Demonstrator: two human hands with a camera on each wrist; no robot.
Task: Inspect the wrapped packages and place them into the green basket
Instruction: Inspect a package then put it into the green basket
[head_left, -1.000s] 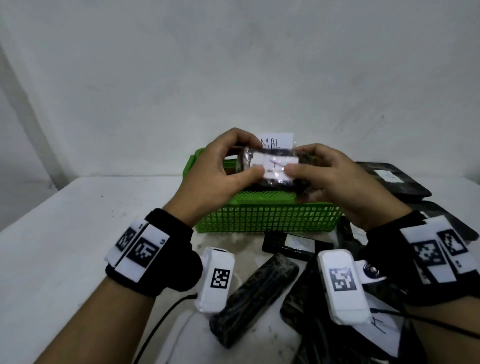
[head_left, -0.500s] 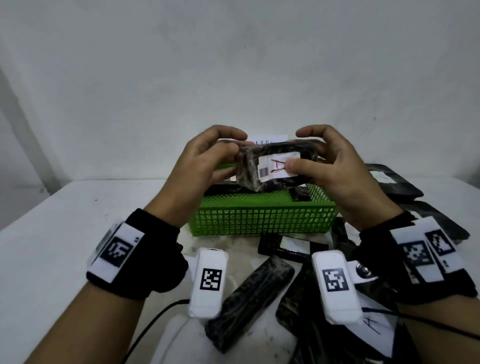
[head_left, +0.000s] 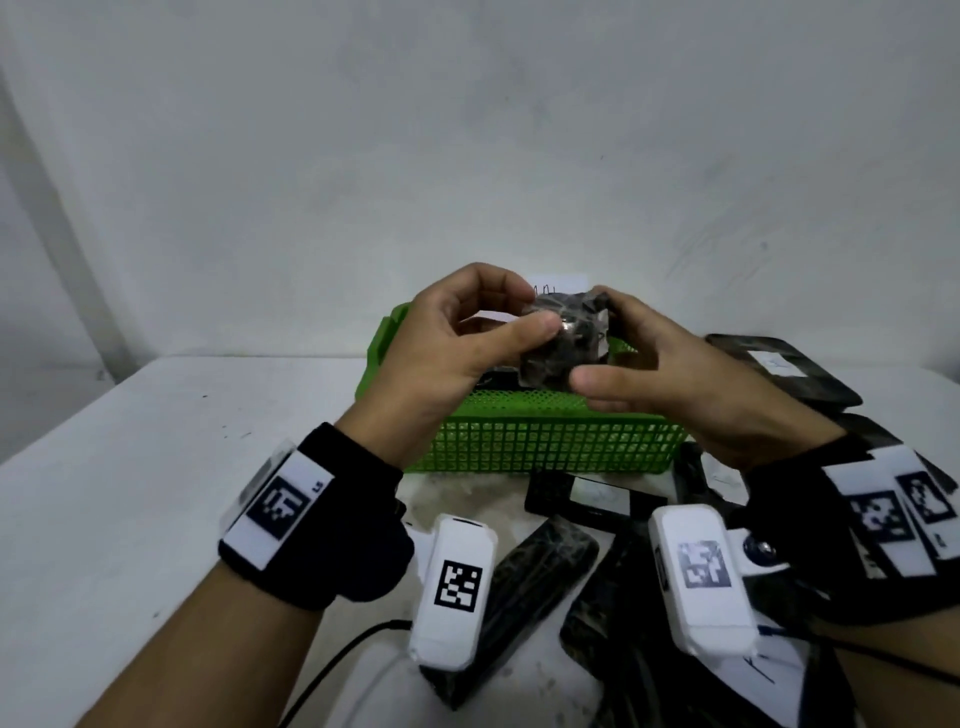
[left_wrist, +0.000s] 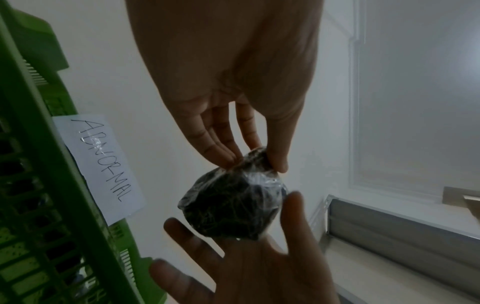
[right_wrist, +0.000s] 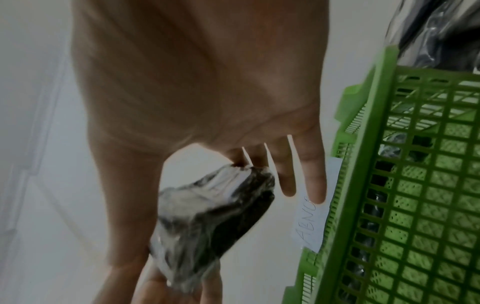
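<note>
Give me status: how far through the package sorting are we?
Done: some dark packages already lie in the green basket. In hand: left hand and right hand hold one wrapped package above it. Left: several packages on the table, near and right of the basket.

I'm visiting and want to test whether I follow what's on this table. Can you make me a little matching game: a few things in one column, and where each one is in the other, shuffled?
Things:
1. wrapped package
2. green basket
3. paper label reading ABNORMAL
4. long dark package

Places:
a. fixed to the basket's far rim
b. lying on the table near the wrists, outside the basket
c. held in the air between the left hand and right hand
d. standing on the white table, under the hands

Pairs: 1-c, 2-d, 3-a, 4-b
</note>
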